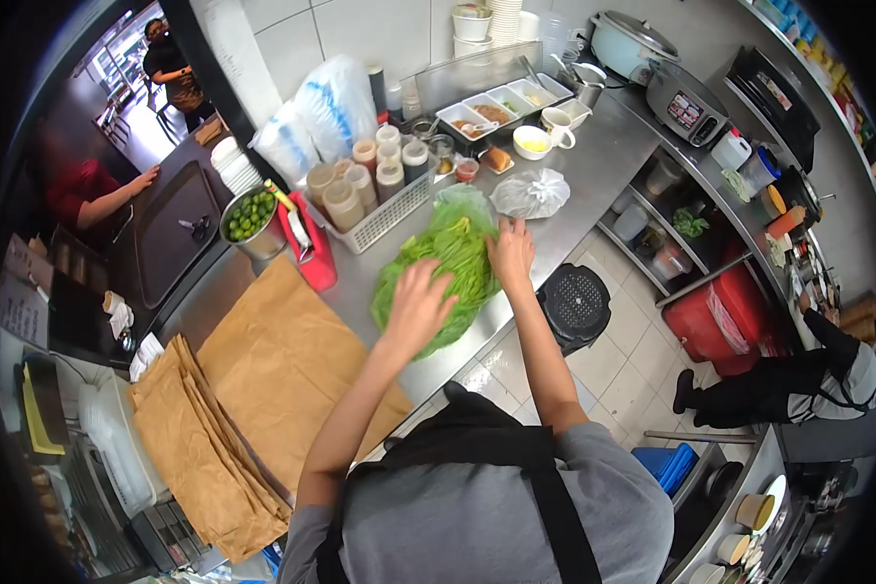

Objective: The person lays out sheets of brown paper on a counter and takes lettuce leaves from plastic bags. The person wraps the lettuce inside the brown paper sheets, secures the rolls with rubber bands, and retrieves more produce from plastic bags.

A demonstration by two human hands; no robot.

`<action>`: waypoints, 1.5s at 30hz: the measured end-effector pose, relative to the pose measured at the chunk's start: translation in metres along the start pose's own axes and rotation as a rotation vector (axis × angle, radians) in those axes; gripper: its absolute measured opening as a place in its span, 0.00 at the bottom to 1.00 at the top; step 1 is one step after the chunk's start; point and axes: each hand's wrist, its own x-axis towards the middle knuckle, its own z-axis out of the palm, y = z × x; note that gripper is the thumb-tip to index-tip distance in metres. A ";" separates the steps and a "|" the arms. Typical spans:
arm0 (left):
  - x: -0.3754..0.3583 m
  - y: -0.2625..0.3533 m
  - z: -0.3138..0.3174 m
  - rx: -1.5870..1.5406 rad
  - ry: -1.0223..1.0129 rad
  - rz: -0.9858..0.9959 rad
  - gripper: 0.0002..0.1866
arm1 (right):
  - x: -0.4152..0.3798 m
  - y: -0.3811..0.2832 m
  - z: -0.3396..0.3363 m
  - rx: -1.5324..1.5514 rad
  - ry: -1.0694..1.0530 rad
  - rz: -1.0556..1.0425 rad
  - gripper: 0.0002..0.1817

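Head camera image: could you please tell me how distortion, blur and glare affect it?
Head view: strong fisheye bending, with black corners; the left hand is slightly motion-blurred over the green leaves; the right hand looks sharper; soft glare on the steel counter.

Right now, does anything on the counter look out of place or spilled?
Nothing looks spilled. Both hands, left and right, rest on a bag of green leaves on the steel counter. The sauce bottles stand upright in their basket.

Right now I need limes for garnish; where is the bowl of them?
The metal bowl of limes sits on the counter's left part, beside the red container and left of the white basket of sauce bottles.
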 end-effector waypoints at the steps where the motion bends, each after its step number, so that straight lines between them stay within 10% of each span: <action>1: 0.014 0.002 0.019 -0.030 -0.010 0.011 0.23 | 0.005 0.013 0.010 -0.018 -0.147 0.024 0.13; 11: 0.123 -0.010 0.130 0.121 -0.484 -0.404 0.50 | 0.025 0.096 0.085 0.554 -0.093 0.034 0.06; 15: 0.126 -0.005 0.110 0.146 -0.470 -0.437 0.53 | 0.035 0.109 0.060 1.406 -0.657 0.809 0.06; 19: 0.126 -0.018 0.115 0.112 -0.544 -0.489 0.54 | 0.038 0.117 0.064 1.497 -0.764 0.821 0.06; 30: 0.109 -0.027 -0.004 -0.689 0.203 -0.339 0.37 | 0.011 0.101 0.058 0.951 -0.449 0.143 0.18; 40: 0.092 -0.034 -0.117 -1.249 0.907 -0.024 0.35 | 0.004 0.099 0.049 0.931 -0.366 0.115 0.24; 45: 0.032 -0.026 -0.213 -1.356 0.921 -0.025 0.39 | 0.003 0.106 0.050 1.003 -0.354 0.188 0.26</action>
